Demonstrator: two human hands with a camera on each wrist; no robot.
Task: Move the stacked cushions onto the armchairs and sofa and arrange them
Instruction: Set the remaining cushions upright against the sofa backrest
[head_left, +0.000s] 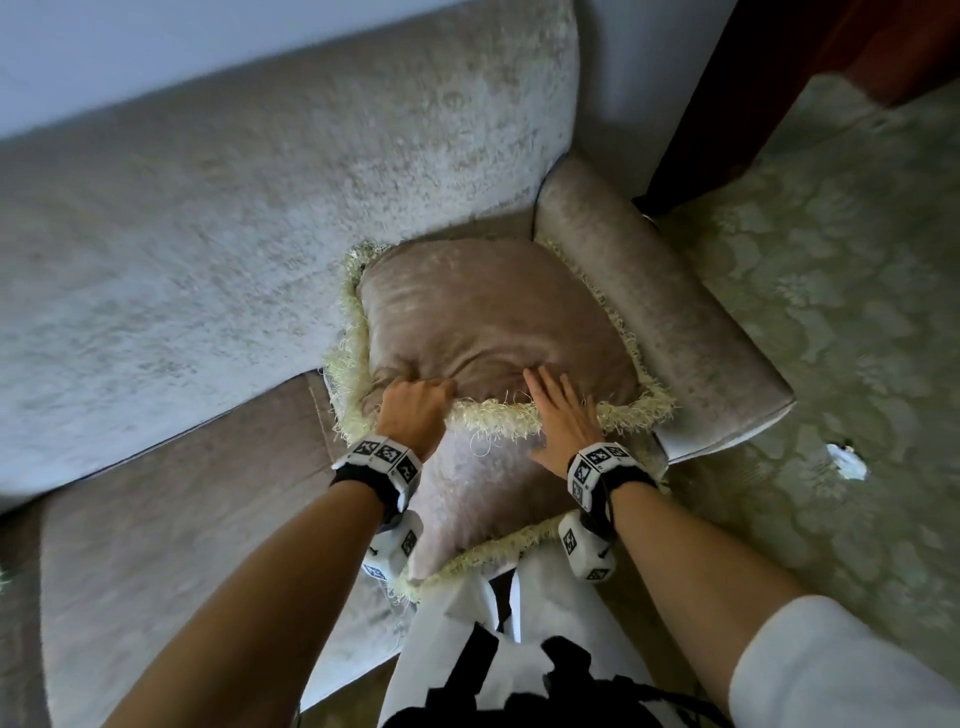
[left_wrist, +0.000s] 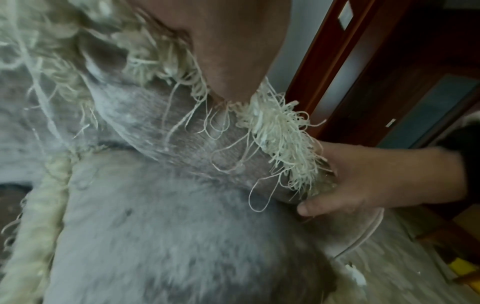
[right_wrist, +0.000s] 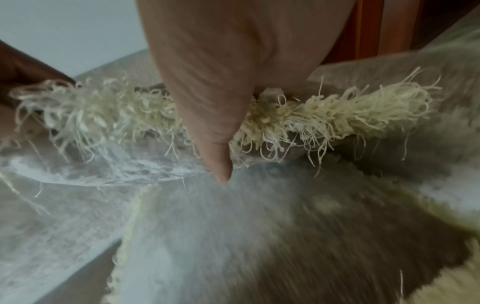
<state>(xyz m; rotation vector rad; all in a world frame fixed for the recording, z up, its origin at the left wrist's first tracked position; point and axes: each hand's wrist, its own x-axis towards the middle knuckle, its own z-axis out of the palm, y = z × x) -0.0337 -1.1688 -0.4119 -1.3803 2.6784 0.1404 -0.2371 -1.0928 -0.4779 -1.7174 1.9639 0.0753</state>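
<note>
**A:** Cushions first: where are they?

**B:** Two show in the head view. The upper cushion (head_left: 488, 317), taupe velvet with a shaggy cream fringe (head_left: 498, 415) all round, leans into the corner of the sofa (head_left: 234, 249), against the backrest and just beside the padded armrest (head_left: 660, 322). The lower cushion (head_left: 478, 499), same cloth and trim, lies flat on the seat beneath its near edge.

**A:** And each grip?

**B:** The left hand (head_left: 413, 410) has its fingers curled into the upper cushion's near-left edge, bunching the velvet into folds. The right hand (head_left: 563, 415) lies flat, fingers straight and spread, pressing on the fringe and the cushion face.

**A:** What do the wrist cameras add?

**B:** The left wrist view shows the right hand (left_wrist: 363, 176) from the side, thumb tucked under the fringe against the lower cushion, plus loose pulled threads looping off the trim. The left hand's own fingers are not clear there. The right wrist view shows the right thumb pointing down across the fringe (right_wrist: 324, 115), individual cream strands curling. Both are blurred.

**A:** And only the head view?

**B:** The sofa's crushed, mottled velvet, the pale green floral carpet (head_left: 831, 312), a dark red-brown wooden frame (head_left: 737, 78), and a white scrap (head_left: 847, 460) on the carpet.
</note>
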